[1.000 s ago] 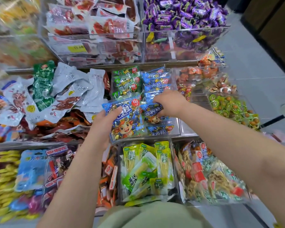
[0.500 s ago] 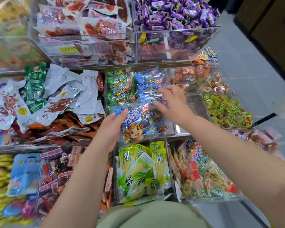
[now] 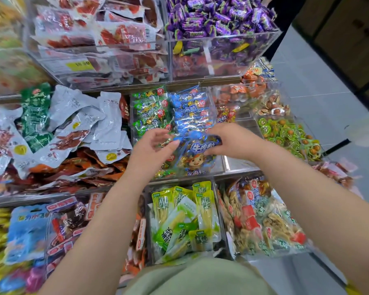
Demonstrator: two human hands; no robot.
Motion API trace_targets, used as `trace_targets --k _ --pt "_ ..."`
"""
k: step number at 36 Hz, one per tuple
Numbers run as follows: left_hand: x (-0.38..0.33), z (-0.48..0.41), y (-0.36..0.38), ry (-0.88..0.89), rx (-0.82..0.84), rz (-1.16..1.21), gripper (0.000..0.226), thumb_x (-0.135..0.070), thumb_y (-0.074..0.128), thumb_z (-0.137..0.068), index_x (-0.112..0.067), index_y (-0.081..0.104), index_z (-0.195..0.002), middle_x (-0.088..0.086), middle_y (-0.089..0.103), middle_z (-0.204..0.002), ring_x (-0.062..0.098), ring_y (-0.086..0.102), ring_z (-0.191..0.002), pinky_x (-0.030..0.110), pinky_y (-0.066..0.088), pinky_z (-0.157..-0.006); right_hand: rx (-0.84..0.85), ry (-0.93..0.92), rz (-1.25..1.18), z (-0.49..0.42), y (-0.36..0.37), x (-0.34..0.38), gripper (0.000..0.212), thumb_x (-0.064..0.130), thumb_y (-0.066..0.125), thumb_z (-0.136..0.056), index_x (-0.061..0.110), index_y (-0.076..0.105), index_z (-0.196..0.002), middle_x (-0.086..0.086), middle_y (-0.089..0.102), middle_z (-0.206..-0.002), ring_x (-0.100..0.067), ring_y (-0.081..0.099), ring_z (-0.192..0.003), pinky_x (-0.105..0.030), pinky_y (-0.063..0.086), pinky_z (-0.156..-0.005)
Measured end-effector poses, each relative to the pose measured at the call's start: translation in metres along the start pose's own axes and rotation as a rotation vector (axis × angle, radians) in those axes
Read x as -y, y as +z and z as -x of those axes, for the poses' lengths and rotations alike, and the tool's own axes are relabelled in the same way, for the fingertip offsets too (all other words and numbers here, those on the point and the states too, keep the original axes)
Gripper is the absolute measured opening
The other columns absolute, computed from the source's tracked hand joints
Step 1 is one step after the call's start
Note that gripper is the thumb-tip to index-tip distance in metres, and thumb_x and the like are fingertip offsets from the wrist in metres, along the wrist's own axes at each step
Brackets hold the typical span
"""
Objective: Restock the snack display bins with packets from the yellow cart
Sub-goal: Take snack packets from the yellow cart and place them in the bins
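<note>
A blue packet (image 3: 197, 154) printed with a cartoon cow and bold white characters is held just above the front of the clear bin (image 3: 222, 167) on the middle tier, tilted, its glossy film crinkled and catching the light. It is pinched at its upper right edge by the right hand (image 3: 232, 143), fingers curled over the top and thumb tucked beneath. The left hand (image 3: 153, 147) is seen just beside the packet's left edge, fingers loosely spread and holding nothing, the thumb stretched toward the film; whether it touches cannot be told. Behind the packet, 2 neat rows are stacked in the same bin: green packets (image 3: 151, 111) on the left, matching blue packets (image 3: 192, 111) on the right, and the front of the green row is partly hidden by the left hand. To the left, grey-white pouches (image 3: 81, 124) are heaped loosely; to the right, round green-wrapped snacks (image 3: 285, 133) are piled in their own bin. On the tier above, purple candies (image 3: 217, 15) and red-and-white packets (image 3: 115, 35) are displayed, with a yellow price label (image 3: 80, 65) stuck on the clear front. Below, yellow-green packets (image 3: 185, 213) are framed between the 2 forearms, which cover parts of the neighbouring lower bins.
</note>
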State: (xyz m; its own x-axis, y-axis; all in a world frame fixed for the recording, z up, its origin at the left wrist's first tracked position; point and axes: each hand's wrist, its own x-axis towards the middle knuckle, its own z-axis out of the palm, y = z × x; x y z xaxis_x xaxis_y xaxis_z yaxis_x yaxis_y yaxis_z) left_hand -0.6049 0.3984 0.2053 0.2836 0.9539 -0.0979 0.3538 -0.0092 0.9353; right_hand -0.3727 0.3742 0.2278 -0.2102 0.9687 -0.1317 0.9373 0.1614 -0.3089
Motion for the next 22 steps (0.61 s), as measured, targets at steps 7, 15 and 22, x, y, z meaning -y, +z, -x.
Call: trace_targets --k 7,15,22 --pt "0.022 -0.015 0.001 0.148 0.240 -0.978 0.129 -0.089 0.049 -0.058 -0.020 -0.004 -0.154 0.007 -0.011 -0.161 0.026 -0.017 -0.147 0.044 -0.006 -0.115 0.027 0.070 0.154 -0.012 -0.023 -0.013 0.053 0.044 0.065 -0.083 0.016 0.053 -0.127 -0.006 0.060 -0.123 -0.025 0.054 -0.109 -0.028 0.041 -0.076" --pt "0.049 -0.016 0.018 0.191 0.191 -1.270 0.122 -0.086 0.045 -0.070 -0.019 -0.017 -0.151 0.013 -0.015 -0.160 0.034 -0.016 -0.147 0.050 -0.018 -0.111 0.036 0.087 0.446 -0.020 0.037 0.017 0.038 0.033 0.060 -0.086 0.009 0.053 -0.115 -0.011 0.052 -0.112 -0.031 0.046 -0.109 -0.041 0.041 -0.087" --pt "0.052 -0.020 0.009 0.191 0.240 -1.319 0.134 -0.083 0.055 -0.065 -0.016 -0.025 -0.148 0.008 -0.019 -0.160 0.029 -0.017 -0.147 0.045 -0.021 -0.109 -0.229 -0.067 0.406 -0.015 0.045 0.009 0.027 0.029 0.076 -0.072 0.012 0.069 -0.092 -0.014 0.034 -0.148 -0.034 0.021 -0.140 -0.052 0.009 -0.113"
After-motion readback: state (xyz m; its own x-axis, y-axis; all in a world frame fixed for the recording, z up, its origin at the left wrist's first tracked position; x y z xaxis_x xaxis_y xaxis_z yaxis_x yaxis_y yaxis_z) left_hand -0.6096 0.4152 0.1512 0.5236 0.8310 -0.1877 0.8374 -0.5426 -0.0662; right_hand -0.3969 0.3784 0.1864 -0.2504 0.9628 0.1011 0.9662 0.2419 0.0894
